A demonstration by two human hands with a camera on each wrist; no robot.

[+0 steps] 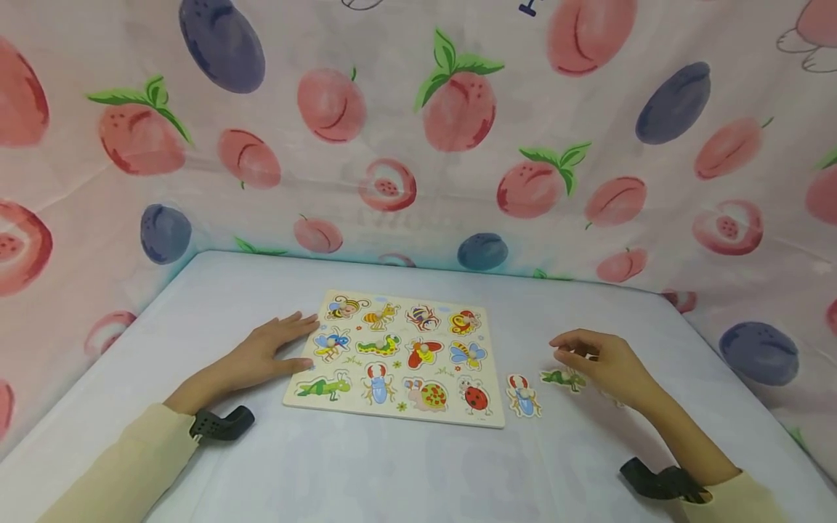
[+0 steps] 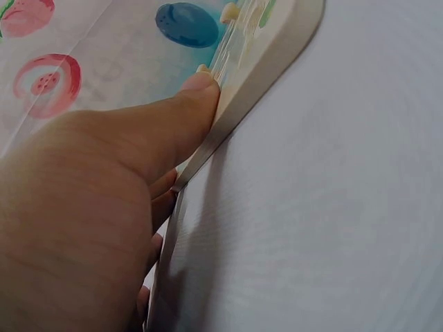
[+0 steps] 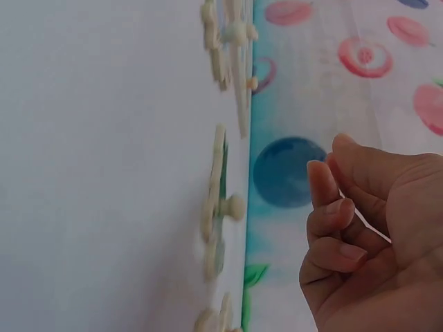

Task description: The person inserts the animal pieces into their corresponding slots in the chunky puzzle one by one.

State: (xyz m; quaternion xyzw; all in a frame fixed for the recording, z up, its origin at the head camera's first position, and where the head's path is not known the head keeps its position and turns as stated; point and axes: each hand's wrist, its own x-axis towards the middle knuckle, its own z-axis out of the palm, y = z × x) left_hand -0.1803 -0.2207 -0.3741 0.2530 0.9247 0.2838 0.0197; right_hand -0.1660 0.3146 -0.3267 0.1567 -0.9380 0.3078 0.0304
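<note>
A wooden peg puzzle board (image 1: 386, 414) printed with insects lies on the table. Along its left edge my left hand (image 1: 264, 354) rests with fingers extended; in the left wrist view the thumb (image 2: 187, 114) presses the top near the edge. Small knobs stand up from several insects in the upper rows. Off the board's right side lie a loose blue beetle piece (image 1: 523, 396) and a green grasshopper piece (image 1: 556, 378). My right hand (image 1: 608, 363) hovers over the grasshopper, fingers loosely curled, holding nothing. Another piece (image 1: 618, 401) is mostly hidden beneath it.
A white cloth (image 1: 366, 472) covers the table. Behind it hangs a fruit-print curtain (image 1: 418, 240). Each wrist carries a black camera mount, one on the left (image 1: 222, 423) and one on the right (image 1: 657, 479).
</note>
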